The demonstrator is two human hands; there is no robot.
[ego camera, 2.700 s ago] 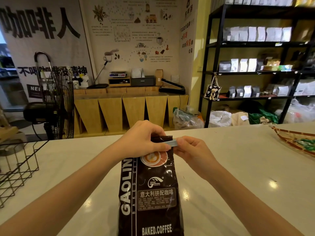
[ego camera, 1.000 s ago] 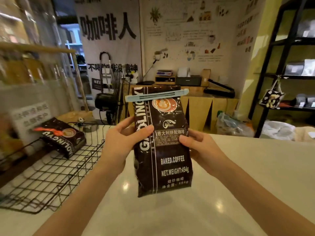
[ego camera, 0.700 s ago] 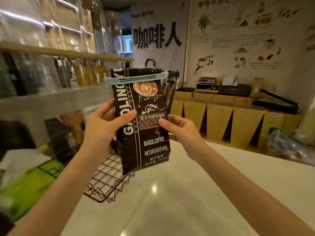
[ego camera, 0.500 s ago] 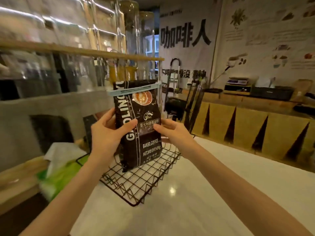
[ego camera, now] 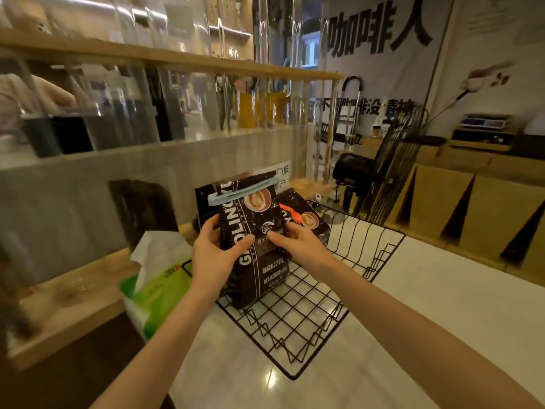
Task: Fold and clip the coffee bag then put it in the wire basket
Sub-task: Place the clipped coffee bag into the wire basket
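A black coffee bag [ego camera: 259, 231] stands upright inside the black wire basket [ego camera: 298, 335], its bottom on or just above the mesh floor. A pale blue clip [ego camera: 241, 192] spans its folded top. My left hand [ego camera: 215, 255] grips the bag's left side with the thumb across the front. On the bag's right side my right hand [ego camera: 298, 243] holds it, thumb also on the front. A second black coffee bag [ego camera: 306, 218] lies in the basket behind the held one.
A green and white tissue pack [ego camera: 156, 284] sits just left of the basket on a wooden ledge. Behind the basket rises a clear partition [ego camera: 147, 113]. A black fan [ego camera: 383, 172] stands beyond the counter's far edge. The white counter [ego camera: 442, 305] extends right.
The clipped bag has been carried left from the counter and lowered into the wire basket, both hands still on it. My view has swung left toward the partition.
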